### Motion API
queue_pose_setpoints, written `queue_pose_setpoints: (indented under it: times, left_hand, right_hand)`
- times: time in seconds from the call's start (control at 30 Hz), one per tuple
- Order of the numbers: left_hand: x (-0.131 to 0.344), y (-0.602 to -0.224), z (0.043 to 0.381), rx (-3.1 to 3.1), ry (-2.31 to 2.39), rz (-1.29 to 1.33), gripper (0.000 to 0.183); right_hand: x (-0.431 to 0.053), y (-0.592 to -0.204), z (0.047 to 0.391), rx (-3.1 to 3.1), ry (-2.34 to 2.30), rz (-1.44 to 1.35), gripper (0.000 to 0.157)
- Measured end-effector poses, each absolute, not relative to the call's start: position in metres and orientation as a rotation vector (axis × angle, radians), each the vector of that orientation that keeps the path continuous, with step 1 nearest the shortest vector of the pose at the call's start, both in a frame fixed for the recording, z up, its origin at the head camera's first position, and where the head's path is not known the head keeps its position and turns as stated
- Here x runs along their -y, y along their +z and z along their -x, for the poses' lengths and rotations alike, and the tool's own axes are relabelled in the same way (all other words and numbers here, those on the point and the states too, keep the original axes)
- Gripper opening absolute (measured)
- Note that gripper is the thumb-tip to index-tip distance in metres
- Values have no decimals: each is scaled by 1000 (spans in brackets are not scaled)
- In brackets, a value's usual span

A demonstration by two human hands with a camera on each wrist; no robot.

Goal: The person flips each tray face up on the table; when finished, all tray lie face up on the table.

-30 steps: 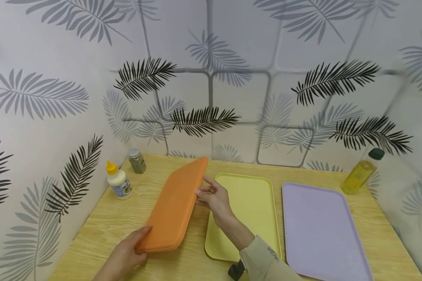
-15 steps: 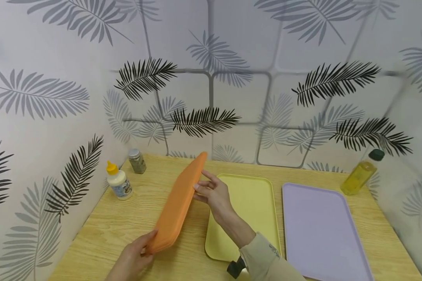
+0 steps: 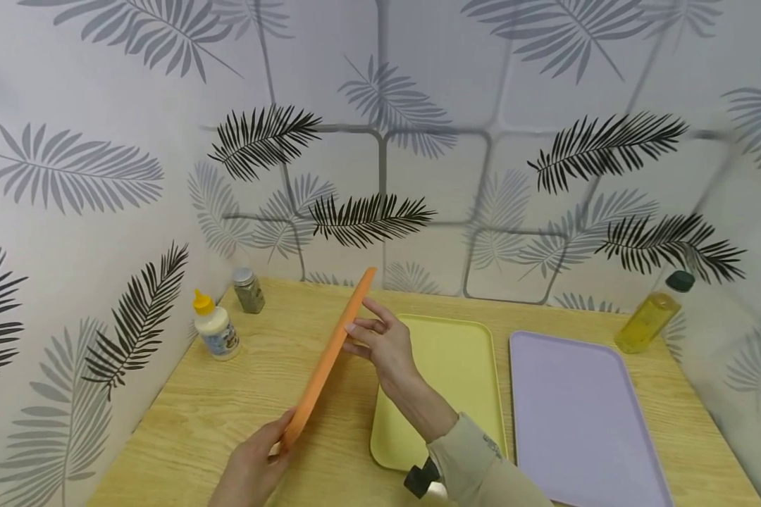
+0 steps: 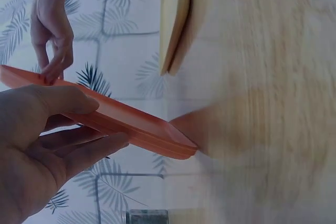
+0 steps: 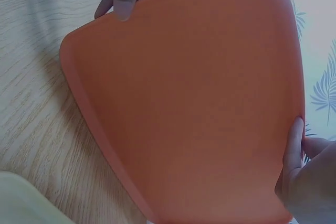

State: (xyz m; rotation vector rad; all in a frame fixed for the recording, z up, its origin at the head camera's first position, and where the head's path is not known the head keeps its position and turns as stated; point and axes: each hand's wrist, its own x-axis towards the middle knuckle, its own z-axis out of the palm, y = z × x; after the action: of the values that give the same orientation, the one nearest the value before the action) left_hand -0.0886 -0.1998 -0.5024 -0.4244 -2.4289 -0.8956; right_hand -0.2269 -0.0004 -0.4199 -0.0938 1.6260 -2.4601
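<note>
An orange tray is raised off the wooden table and stands steeply tilted, almost edge-on in the head view. My left hand grips its near edge, thumb on one face and fingers on the other, as the left wrist view shows. On the far right side my right hand pinches the rim between thumb and fingers. The right wrist view shows the broad inner face of the orange tray. Its rim looks doubled in the left wrist view; whether two trays are stacked I cannot tell.
A yellow tray lies partly under my right forearm, with a purple tray to its right. Back left stand a white bottle with a yellow cap and a small jar. An oil bottle stands back right, near the wall.
The orange tray has turned from showing its broad face to nearly edge-on. My left hand has moved to the right with it; my right hand has risen slightly.
</note>
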Motion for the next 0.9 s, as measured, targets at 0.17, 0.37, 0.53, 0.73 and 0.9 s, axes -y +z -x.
queue_pose_setpoints:
  times: [0.17,0.37,0.53,0.73,0.9]
  left_hand:
    - [190,-492,87,2387,-943,431,63]
    - [181,-480,83,2355,-919,449,69]
    - [175,-467,81,2334,-908,465,83]
    - [171,-457,78,2300,-941,498,91]
    - [174,-452,78,2249,-897,470,79]
  right_hand:
    - [2,-417,228,-1624,-2480,92,59]
    - [2,-414,227,-1598,-2495,72,60]
    - [2,-413,226,-1582,-2504,64,61]
    - [3,-412,225,-1561,-2510,88,61]
    - [3,-415,226,-1596,-2505,156,55]
